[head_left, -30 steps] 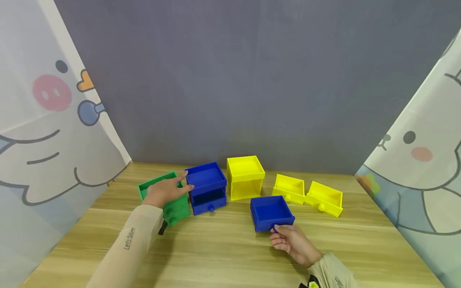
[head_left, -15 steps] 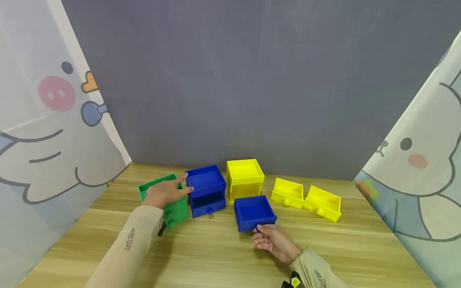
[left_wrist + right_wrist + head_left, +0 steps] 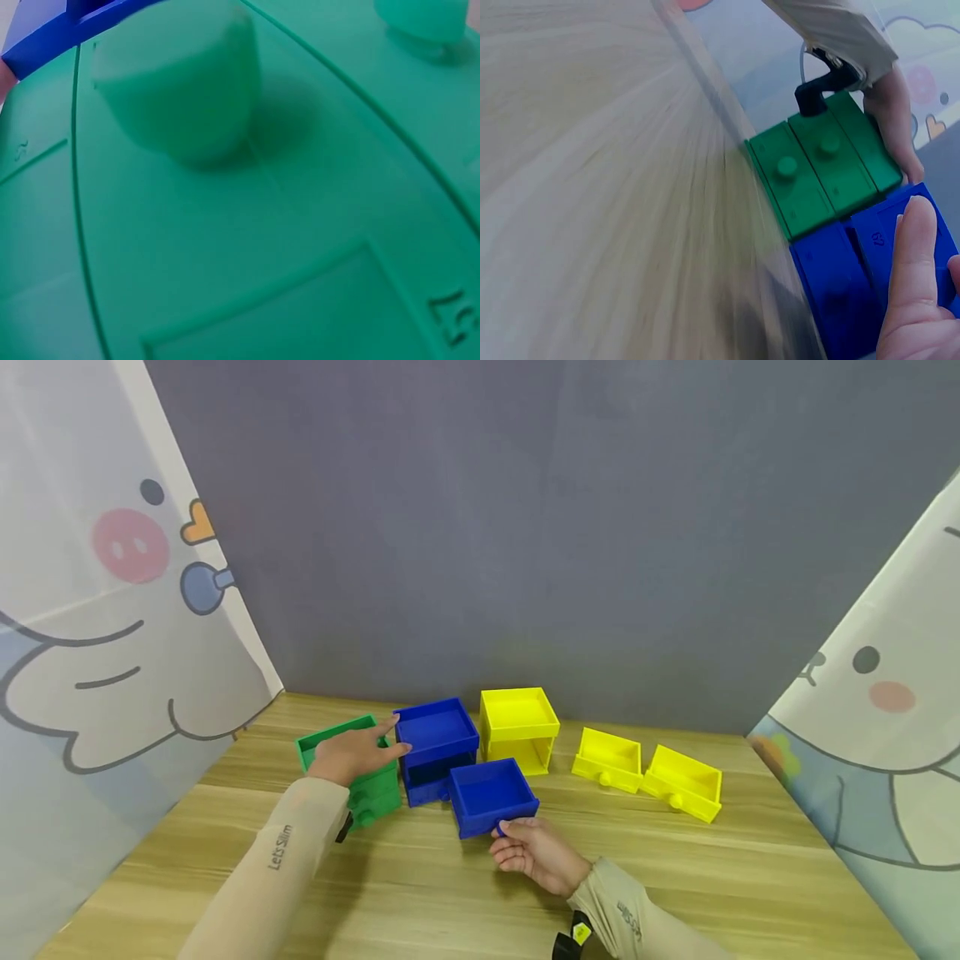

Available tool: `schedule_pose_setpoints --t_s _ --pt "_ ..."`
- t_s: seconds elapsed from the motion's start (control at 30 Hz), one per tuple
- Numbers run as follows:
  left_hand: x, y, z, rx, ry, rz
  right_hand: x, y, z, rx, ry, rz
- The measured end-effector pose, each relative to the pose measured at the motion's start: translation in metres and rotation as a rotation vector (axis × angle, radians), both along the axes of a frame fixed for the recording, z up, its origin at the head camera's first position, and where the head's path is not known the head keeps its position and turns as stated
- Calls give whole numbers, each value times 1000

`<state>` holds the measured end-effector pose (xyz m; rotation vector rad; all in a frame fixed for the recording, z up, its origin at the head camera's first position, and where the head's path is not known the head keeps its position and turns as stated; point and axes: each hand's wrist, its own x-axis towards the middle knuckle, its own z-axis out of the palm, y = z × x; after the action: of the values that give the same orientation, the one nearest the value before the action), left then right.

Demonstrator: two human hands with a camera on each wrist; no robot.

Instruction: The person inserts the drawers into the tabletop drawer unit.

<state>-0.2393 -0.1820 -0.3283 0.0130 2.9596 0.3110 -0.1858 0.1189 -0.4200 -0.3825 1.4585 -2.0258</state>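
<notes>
My right hand (image 3: 540,856) pinches the knob of a blue drawer (image 3: 491,793), an open-topped box held in front of the blue cabinet (image 3: 435,731). Above the cabinet's lower drawer is an open slot, which the held drawer partly hides. My left hand (image 3: 356,753) reaches over the green cabinet (image 3: 375,797), with finger and thumb stretched out against the blue cabinet's left top edge. In the left wrist view, the green drawer fronts and a round green knob (image 3: 184,82) fill the picture. The right wrist view catches my right hand's finger (image 3: 915,255) beside blue plastic.
A yellow cabinet (image 3: 519,727) with an open front stands right of the blue one. Further right, two yellow drawers (image 3: 609,760) (image 3: 684,781) lie on the wooden table (image 3: 450,893). A grey wall (image 3: 480,527) rises behind, with cartoon-printed panels at both sides.
My right hand has carried the blue drawer leftward, from in front of the yellow drawers to the blue cabinet's front right. The left hand stays at the blue cabinet's edge.
</notes>
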Motion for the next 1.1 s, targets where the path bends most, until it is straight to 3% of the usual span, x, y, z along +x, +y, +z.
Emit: schedule_pose_setpoints --t_s 0.47,1.1 --pt "1 0 2 8 7 -12 -8 -25 10 12 9 38" --pt "0 0 3 15 -9 -1 -11 -44 7 95 16 -4"
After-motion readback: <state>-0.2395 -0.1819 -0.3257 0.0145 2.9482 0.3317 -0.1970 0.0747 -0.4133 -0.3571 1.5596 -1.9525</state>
